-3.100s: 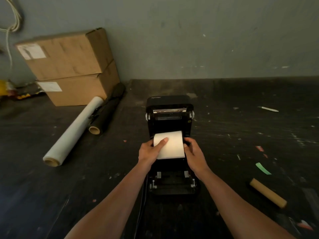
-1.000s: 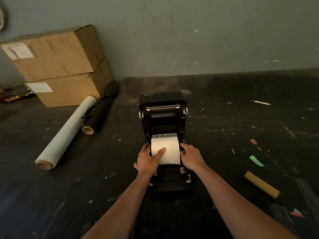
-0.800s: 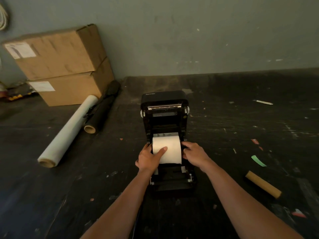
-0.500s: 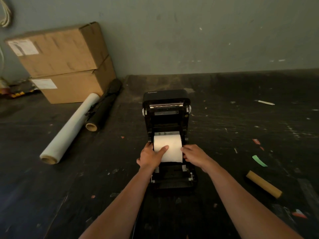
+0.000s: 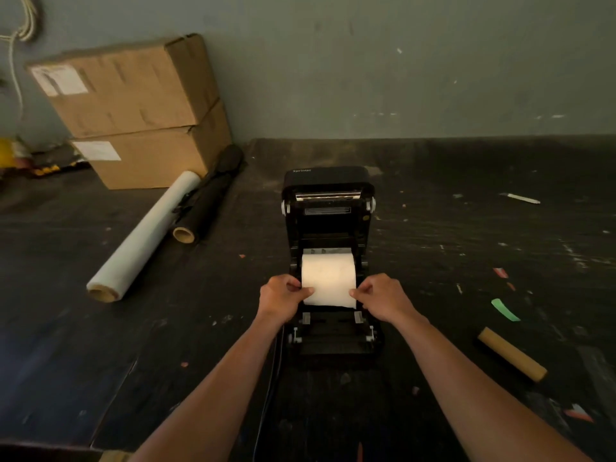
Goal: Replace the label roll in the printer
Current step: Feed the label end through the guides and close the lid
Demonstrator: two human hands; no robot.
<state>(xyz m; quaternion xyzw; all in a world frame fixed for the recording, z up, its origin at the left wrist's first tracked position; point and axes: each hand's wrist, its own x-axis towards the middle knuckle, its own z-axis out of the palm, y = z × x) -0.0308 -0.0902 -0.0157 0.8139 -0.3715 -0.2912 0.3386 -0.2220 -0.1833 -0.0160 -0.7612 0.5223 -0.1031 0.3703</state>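
Observation:
A black label printer (image 5: 328, 181) stands on the dark table with its lid swung up and back. A white label roll (image 5: 328, 273) sits in its open bay, with a loose paper end drawn forward over the front. My left hand (image 5: 281, 296) pinches the left edge of that paper end. My right hand (image 5: 383, 296) pinches the right edge. The feed slot and guides (image 5: 331, 323) lie just in front of the hands.
Two stacked cardboard boxes (image 5: 140, 105) stand at the back left. A white film roll (image 5: 143, 235) and a black roll (image 5: 206, 201) lie beside them. A brown cardboard core (image 5: 511, 353) lies at the right, near a green scrap (image 5: 505, 310). A black cable (image 5: 270, 395) runs from the printer towards me.
The roll has settled down into the bay. Both hands left the roll's sides and now pinch the edges of the loose paper end, which is drawn forward.

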